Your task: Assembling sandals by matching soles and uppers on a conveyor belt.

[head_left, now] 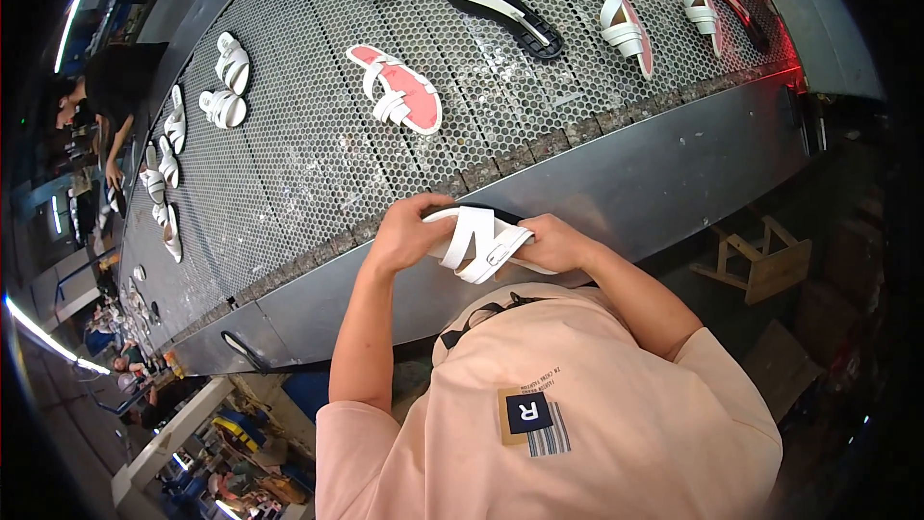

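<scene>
Between my two hands, in front of my shirt, is a white strappy sandal (472, 236) with a buckle on its strap and a dark sole along its far edge. My left hand (414, 231) grips one end of it, thumb near the straps. The other end is held by my right hand (556, 243), its fingers partly hidden behind the sandal. Just beyond, on the perforated conveyor (318, 149), lies a white sandal upper with a pink underside (397, 89). A black sole (500, 14) with a pale middle rests farther back.
Two strappy uppers (624, 24) (703, 5) lie toward the right end, near a red-lit opening (760, 0). Several white sandals (226, 106) line the conveyor's left part. A wooden stool (760, 260) stands at right. A person (115, 116) works across at far left.
</scene>
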Motion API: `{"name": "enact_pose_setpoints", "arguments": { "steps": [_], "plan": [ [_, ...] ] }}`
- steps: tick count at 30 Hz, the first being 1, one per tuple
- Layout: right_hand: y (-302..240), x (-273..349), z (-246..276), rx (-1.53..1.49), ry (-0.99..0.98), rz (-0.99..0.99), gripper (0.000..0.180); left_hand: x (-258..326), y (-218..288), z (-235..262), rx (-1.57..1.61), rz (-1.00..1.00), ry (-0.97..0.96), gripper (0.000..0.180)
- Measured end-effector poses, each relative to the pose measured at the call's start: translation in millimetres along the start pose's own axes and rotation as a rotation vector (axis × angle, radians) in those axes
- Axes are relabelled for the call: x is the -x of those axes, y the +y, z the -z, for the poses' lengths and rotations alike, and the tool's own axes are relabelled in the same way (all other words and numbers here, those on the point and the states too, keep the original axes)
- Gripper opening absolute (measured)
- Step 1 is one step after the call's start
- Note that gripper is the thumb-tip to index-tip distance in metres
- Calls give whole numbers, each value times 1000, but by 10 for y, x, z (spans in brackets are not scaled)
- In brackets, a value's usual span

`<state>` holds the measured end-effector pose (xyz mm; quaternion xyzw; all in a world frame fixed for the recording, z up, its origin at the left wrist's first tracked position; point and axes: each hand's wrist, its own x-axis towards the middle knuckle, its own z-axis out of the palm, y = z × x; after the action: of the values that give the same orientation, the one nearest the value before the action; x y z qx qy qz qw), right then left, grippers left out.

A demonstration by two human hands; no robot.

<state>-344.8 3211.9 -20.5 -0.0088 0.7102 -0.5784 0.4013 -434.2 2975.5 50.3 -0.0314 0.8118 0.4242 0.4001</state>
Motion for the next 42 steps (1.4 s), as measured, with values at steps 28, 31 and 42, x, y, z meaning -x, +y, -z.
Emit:
{"name": "enact_pose_setpoints", "arguments": {
  "steps": [28, 31, 42],
  "plan": [
    [207, 93, 681, -206, 84, -22, 27, -142, -190, -543, 499, -40, 173, 14],
    [243, 63, 721, -190, 84, -15, 29, -127, -157, -567, 508, -40, 188, 14],
    [308, 310, 690, -388, 172, -306, 26, 133, -773, -782, 574, 141, 487, 27]
  ]
}}
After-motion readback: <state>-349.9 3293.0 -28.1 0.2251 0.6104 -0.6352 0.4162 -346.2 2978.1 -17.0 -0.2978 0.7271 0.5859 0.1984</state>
